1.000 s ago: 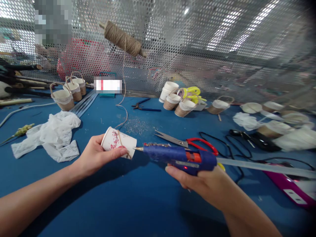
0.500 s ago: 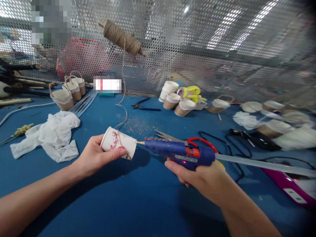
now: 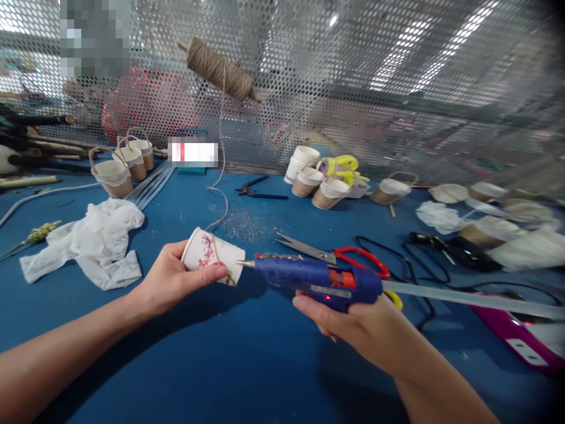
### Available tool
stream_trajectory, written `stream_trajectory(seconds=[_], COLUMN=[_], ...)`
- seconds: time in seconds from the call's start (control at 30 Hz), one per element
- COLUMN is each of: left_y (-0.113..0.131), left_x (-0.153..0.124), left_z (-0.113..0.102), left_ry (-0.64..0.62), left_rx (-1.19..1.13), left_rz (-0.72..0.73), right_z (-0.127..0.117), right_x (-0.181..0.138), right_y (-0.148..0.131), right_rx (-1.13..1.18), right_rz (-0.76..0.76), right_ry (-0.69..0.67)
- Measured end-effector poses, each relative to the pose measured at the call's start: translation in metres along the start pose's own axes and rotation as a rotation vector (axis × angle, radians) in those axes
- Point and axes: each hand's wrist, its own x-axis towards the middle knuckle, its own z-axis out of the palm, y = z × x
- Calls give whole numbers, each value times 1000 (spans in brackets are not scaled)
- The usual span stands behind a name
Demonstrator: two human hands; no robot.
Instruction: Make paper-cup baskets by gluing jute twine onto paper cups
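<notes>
Perforated metal (image 3: 300, 70) backs a smooth blue tabletop (image 3: 247, 365). At left, thin white fabric (image 3: 95, 235) lies crumpled. Next, the left grip (image 3: 170, 280) is closed round a tapered paper cup (image 3: 200, 250), tipped sideways above the tabletop, pink-printed, with coarse brown twine (image 3: 214, 247) across it. Rightward, a blue plastic glue gun (image 3: 295, 274) points its metal nozzle (image 3: 248, 264) at the cup's base; whether they touch is hard to tell. The right grip (image 3: 353, 321) clasps the glue gun. Pointed steel scissors (image 3: 309, 248) lie parted behind; far right sits a glossy magenta casing (image 3: 514, 333).
</notes>
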Motion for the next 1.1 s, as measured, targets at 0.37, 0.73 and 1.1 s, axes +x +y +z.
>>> stream_trajectory(seconds=[0.37,0.73,1.1], left_y=[-2,0,-2], left_x=[0,-5,-5], left_z=[0,1,1], left_ry=[42,32,48], left_rx=[17,58,106], left_rz=[16,113,135], right_z=[-1,-4,-8], right_x=[-1,11,12], right_y=[4,-1,-1], right_rx=[-10,217,261], right_rz=[-104,93,34], right_ry=[-18,-39,-148])
